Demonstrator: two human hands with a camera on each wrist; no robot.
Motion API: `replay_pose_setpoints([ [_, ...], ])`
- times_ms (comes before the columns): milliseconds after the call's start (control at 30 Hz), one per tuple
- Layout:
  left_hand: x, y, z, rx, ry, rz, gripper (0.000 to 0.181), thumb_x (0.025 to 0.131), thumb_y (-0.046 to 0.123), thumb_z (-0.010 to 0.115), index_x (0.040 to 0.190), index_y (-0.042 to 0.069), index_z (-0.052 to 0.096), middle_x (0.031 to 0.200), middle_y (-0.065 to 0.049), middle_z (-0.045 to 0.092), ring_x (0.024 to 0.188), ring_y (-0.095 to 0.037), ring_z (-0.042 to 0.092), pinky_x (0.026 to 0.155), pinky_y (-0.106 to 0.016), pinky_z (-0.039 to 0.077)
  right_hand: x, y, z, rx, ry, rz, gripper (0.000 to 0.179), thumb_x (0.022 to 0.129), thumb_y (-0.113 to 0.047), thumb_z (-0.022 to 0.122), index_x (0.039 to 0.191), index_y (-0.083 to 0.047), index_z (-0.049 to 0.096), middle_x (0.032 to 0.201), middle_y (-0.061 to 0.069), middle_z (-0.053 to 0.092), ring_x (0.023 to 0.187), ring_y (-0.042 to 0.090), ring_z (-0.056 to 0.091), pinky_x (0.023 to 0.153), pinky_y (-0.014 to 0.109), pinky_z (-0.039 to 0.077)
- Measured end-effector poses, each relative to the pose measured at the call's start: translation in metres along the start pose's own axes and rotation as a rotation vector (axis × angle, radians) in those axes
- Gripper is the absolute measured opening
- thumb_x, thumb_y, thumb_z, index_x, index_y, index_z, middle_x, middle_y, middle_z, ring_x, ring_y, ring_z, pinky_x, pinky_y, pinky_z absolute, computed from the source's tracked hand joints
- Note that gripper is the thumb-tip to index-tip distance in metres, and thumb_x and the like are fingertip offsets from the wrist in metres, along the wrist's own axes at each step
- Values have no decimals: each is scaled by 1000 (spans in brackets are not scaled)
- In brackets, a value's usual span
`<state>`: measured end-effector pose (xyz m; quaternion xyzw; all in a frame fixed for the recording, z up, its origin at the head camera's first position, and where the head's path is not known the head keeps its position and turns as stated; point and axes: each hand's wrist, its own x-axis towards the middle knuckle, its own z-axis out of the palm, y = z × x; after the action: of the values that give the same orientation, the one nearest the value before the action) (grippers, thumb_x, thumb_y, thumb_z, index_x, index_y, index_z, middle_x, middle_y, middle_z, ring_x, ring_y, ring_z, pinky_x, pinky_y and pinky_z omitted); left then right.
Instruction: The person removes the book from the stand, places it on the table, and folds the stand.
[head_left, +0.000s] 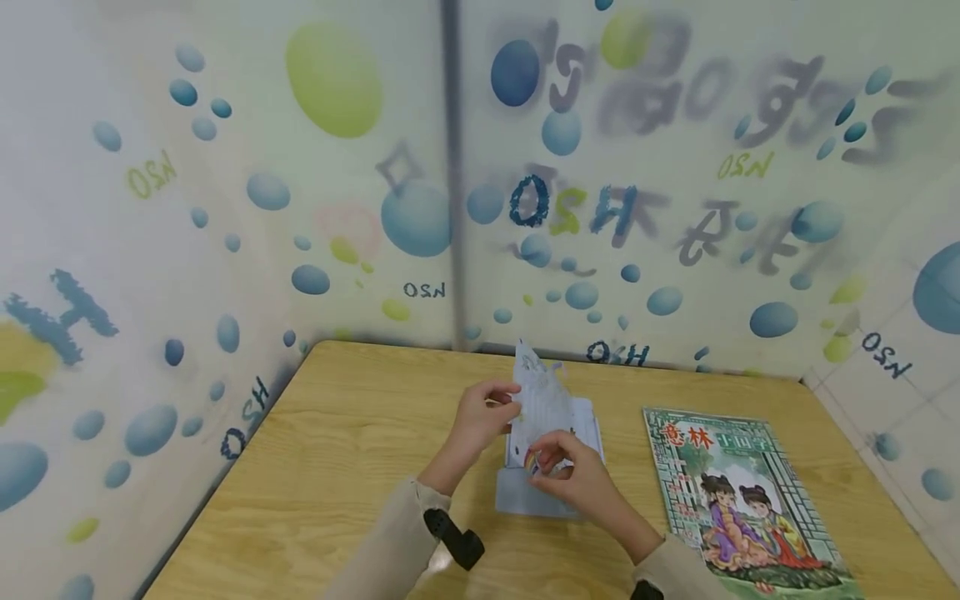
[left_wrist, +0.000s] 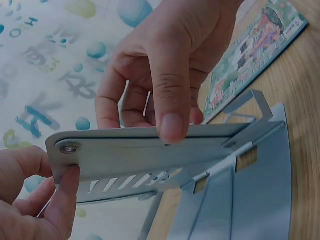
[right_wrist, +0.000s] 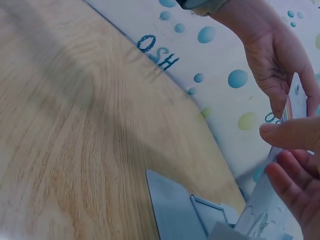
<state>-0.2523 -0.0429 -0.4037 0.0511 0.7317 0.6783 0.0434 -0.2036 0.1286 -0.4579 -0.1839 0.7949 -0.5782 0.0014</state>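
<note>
A pale blue-grey metal folding book stand [head_left: 543, 400] stands on the table, its slotted panel tilted up from a flat base plate [left_wrist: 262, 185]. Rainbow and line drawings decorate the panel's face, seen in the head and right wrist views. My left hand [head_left: 478, 421] pinches the panel near a riveted corner, clearest in the left wrist view. With thumb on one side and fingers on the other, my right hand [head_left: 577, 475] grips the panel's edge by the rainbow. A bent wire support [left_wrist: 250, 107] shows near the hinge. Part of the panel is hidden behind my fingers.
A colourful magazine [head_left: 750, 500] lies flat on the wooden table [head_left: 337, 467], right of the stand. Walls with blue and green bubble prints [head_left: 416, 221] enclose the table at the back and both sides.
</note>
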Motion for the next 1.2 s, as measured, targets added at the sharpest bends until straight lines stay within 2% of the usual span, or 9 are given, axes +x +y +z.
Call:
replay_pose_setpoints([
  [100,2,-12,-8,2,34,-34,28,77,-3,58,105,-5,63,84,-7,51,67,-12,51,57,-28,53,4,3,7,-3,-43,-15,32,74,1,73,102,-6,59,85,8,54,75,16,53,63,27,50],
  [300,5,-21,-18,11,79,-71,31,74,-5,56,104,-6,64,85,-8,51,68,-13,51,58,-27,53,13,5,16,32,-95,10,31,74,2,72,101,-4,58,84,8,53,74,17,50,64,25,46],
  [433,9,-25,-25,29,126,-83,30,74,-4,57,103,-5,65,86,-9,51,70,-14,50,57,-26,52,21,0,21,103,-117,15,29,74,8,69,101,3,58,84,13,53,74,18,49,63,23,45],
  [567,7,-35,-32,42,140,-124,30,74,-5,57,103,-5,65,85,-9,50,72,-15,49,57,-26,51,21,-1,29,135,-131,34,28,73,12,68,100,9,58,84,19,53,73,21,49,62,23,44],
  [733,7,-42,-40,16,150,-188,30,76,-6,57,104,-6,64,82,-9,55,69,-14,52,57,-26,50,25,8,41,51,-110,82,26,72,4,72,96,2,63,86,12,54,73,18,51,64,23,45],
  [867,11,-47,-47,6,161,-199,29,77,-6,57,105,-6,64,79,-9,58,67,-13,54,55,-25,49,31,10,49,-1,-67,101,25,69,2,75,91,-2,65,85,7,54,73,17,50,65,25,45],
  [967,12,-52,-51,34,157,-200,30,76,-6,57,105,-6,63,78,-9,58,64,-12,52,52,-23,46,34,10,54,-42,-55,115,24,68,3,76,88,-3,65,83,5,53,72,17,50,64,25,45],
  [1200,8,-71,-56,101,144,-310,32,73,-7,59,105,-5,64,72,-6,55,59,-11,50,52,-24,45,34,18,66,-168,-120,163,24,64,2,78,85,-6,67,78,1,49,69,13,48,62,23,44],
])
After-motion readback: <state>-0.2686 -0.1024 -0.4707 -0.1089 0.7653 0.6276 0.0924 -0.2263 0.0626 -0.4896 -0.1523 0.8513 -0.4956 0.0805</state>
